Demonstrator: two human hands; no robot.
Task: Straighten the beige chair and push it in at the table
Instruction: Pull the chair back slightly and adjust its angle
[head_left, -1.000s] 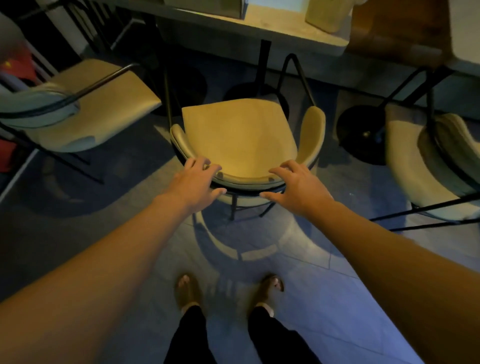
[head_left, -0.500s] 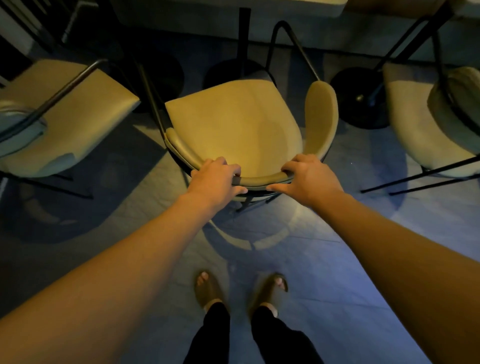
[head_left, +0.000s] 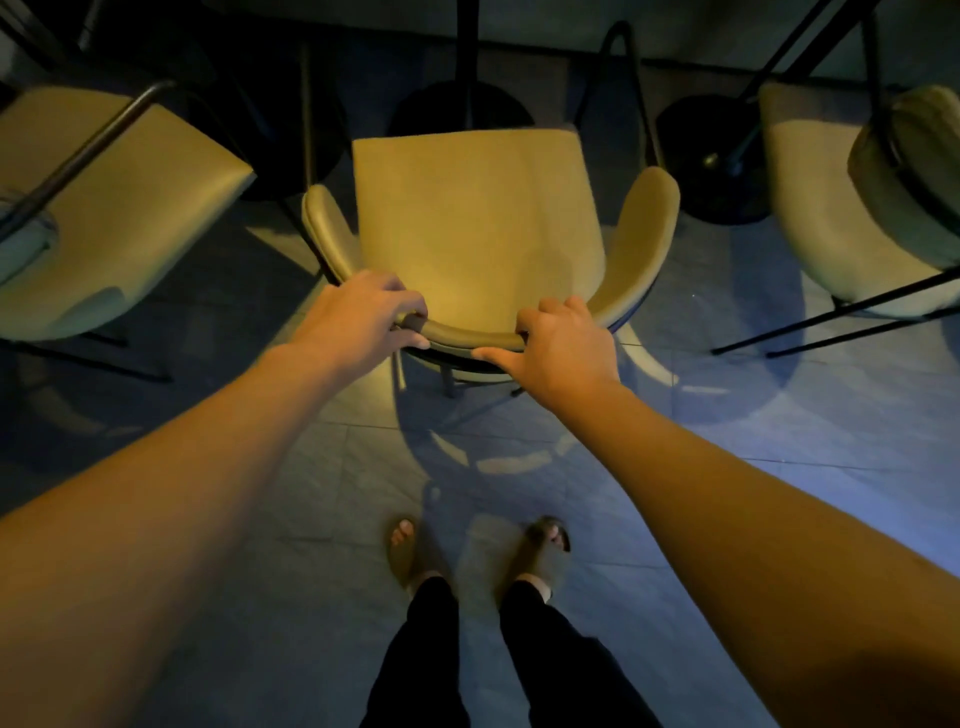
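beige chair now turned square to table, left hand and right hand clasping backrest, tabletop cut off

The tiled floor carries three beige chairs (middle one), black round table bases, and sandalled feet

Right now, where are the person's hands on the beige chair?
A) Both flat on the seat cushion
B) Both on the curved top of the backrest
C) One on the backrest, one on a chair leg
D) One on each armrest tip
B: the left hand and the right hand each have a grip on the curved top edge of the beige chair backrest, the seat bare between them.
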